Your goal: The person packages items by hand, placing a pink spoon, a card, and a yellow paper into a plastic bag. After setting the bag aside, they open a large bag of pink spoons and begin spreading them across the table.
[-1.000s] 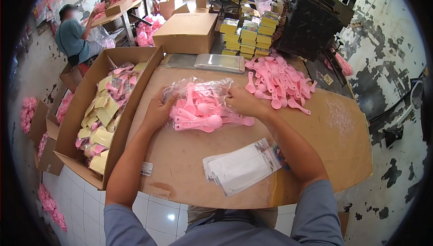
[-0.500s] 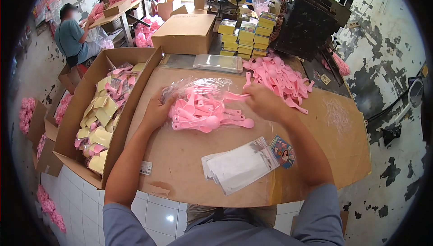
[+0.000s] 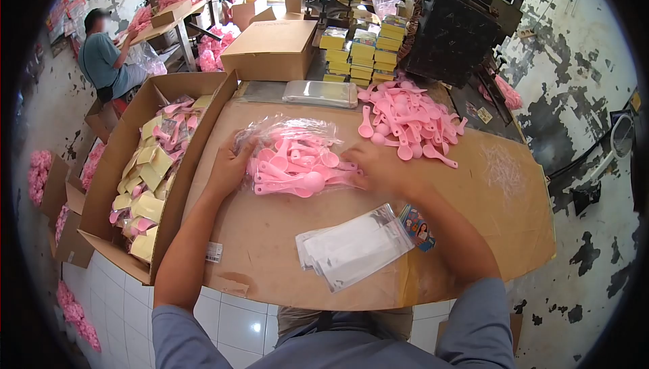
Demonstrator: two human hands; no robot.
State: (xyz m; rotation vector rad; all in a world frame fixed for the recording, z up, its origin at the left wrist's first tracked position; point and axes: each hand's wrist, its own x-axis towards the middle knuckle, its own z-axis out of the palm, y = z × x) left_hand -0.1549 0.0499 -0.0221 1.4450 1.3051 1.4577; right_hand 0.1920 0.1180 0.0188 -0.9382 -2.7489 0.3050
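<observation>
A clear plastic bag [image 3: 318, 128] full of pink spoons [image 3: 291, 163] lies mid-table. My left hand [image 3: 232, 166] is closed on the bag's left edge. At the right side of the bag, my right hand [image 3: 378, 169] has its fingers curled at the spoon handles; blur hides whether it grips any. Behind it is a loose heap of pink spoons [image 3: 412, 119]. Clear plastic sleeves [image 3: 355, 247] lie nearer to me, with printed cards [image 3: 418, 227] partly under their right end.
An open carton [image 3: 196, 159] of packed spoons and yellow cards stands left. A closed box [image 3: 267, 48], a stack of clear sleeves [image 3: 320, 93] and yellow card stacks [image 3: 363, 55] are behind. Dark machinery [image 3: 453, 38] stands back right. A person [image 3: 105, 58] sits back left.
My right hand has moved down from the loose heap to the bag's right side. The spoon it held out is no longer in it, and another spoon lies at the heap's left edge.
</observation>
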